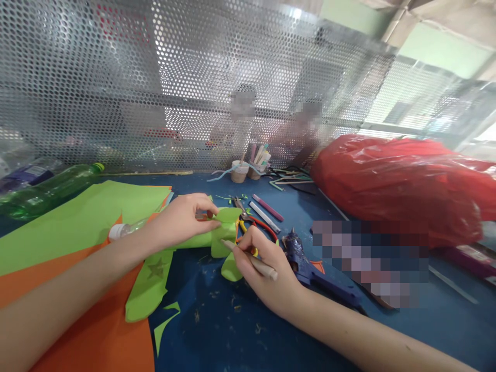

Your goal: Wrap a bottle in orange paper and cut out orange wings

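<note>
A plastic bottle with a white cap [117,232] lies on its side, partly wrapped in green paper [194,238]. My left hand [188,219] rests over it, thumb and fingers closed on the edge of the green piece [228,219] at its right end. Between the fingers of my right hand [267,268] is a pale marker [264,268], its tip at the lower part of that green piece. Below the tip sits a rounded green flap [231,267]. A green strip with a dark star [156,268] hangs toward me from the bottle's left part.
Scissors [263,225], two pens [265,216] and a blue glue gun [310,268] lie to the right. Orange [104,320] and green sheets [93,217] spread left, near a green bottle [58,188]. Cups [239,173] stand at the back; a red bag [403,181] fills the right.
</note>
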The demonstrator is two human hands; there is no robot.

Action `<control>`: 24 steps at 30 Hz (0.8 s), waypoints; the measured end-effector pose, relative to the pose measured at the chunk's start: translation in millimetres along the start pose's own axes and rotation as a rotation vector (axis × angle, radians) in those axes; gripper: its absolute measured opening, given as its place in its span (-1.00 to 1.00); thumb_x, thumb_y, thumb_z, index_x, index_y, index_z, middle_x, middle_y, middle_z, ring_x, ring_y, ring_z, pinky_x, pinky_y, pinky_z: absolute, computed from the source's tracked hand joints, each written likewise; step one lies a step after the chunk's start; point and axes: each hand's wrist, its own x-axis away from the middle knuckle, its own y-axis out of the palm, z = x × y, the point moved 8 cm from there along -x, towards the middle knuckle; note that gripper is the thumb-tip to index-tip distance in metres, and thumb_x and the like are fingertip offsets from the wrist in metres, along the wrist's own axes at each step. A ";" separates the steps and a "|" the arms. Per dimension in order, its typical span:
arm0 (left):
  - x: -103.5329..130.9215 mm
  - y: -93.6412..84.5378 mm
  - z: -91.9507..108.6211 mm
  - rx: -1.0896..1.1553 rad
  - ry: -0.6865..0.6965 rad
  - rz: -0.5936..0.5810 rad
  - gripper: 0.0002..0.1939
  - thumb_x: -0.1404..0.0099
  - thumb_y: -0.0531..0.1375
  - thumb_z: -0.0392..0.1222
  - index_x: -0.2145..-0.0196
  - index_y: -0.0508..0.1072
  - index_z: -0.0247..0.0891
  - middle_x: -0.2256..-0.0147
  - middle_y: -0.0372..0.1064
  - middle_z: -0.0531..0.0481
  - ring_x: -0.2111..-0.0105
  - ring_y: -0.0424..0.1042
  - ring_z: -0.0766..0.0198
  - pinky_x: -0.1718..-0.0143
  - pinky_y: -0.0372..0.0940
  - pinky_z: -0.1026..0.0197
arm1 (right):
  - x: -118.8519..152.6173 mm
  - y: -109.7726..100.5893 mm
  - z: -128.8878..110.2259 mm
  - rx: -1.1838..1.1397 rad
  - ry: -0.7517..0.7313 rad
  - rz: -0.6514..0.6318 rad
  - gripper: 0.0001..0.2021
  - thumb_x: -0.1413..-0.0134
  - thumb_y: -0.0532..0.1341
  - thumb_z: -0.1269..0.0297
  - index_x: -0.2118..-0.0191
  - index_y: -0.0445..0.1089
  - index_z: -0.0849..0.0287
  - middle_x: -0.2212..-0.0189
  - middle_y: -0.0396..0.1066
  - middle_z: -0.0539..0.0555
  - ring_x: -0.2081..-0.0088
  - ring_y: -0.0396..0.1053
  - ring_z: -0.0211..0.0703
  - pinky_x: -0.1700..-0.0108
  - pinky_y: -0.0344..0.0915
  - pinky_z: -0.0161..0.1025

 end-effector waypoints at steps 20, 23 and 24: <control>-0.3 1.1 -1.4 0.051 -0.013 -0.014 -0.89 -0.14 0.26 -0.12 0.43 0.52 -0.20 0.38 0.39 0.06 0.41 0.38 0.26 0.36 0.24 0.24 | -8.6 -12.4 3.7 -0.018 -0.019 0.108 -0.80 -0.20 0.09 0.37 0.42 0.06 0.09 0.54 0.07 -0.14 0.54 0.02 -0.33 0.51 0.03 -0.37; -0.3 1.1 -1.2 0.037 -0.006 -0.011 -0.91 -0.13 0.26 -0.15 0.42 0.52 -0.20 0.38 0.40 0.06 0.41 0.38 0.27 0.35 0.24 0.23 | -8.7 -12.9 4.3 -0.018 -0.016 0.109 -0.79 -0.19 0.10 0.38 0.43 0.06 0.09 0.55 0.07 -0.14 0.55 0.03 -0.34 0.50 0.03 -0.38; -0.2 1.1 -1.0 0.030 -0.001 -0.011 -0.91 -0.13 0.26 -0.15 0.43 0.53 -0.19 0.38 0.40 0.06 0.41 0.38 0.27 0.35 0.23 0.24 | -8.7 -13.1 4.5 -0.015 -0.010 0.107 -0.79 -0.19 0.11 0.38 0.43 0.05 0.09 0.56 0.07 -0.15 0.56 0.02 -0.34 0.51 0.03 -0.38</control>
